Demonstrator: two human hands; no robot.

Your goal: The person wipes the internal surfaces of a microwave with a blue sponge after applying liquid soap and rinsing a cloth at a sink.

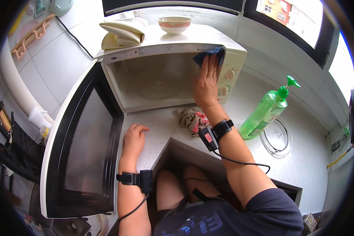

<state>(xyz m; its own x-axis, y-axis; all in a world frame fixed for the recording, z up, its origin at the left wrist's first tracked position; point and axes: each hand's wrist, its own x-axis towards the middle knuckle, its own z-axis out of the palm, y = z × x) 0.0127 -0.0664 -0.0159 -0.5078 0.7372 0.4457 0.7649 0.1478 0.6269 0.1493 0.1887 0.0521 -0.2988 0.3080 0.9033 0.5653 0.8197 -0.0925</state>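
Observation:
A white microwave oven [165, 48] stands on the countertop with its door [85, 141] swung wide to the left. My right hand [207, 81] presses a blue cloth [209, 55] against the upper right corner of the front frame, beside the two control knobs. The fingers lie over the cloth and hide part of it. My left hand [134, 138] rests on the counter near the door's hinge side, fingers loosely curled, holding nothing. Below the cavity a crumpled brown and pink rag [191, 118] lies on the counter, left of my right wrist.
A green pump bottle [264, 113] stands right of my right forearm, by a round glass turntable [280, 137] and a roller ring. On the microwave sit a patterned bowl [175, 25] and a folded cream-coloured sheet [124, 32]. Knives and utensils hang at the left.

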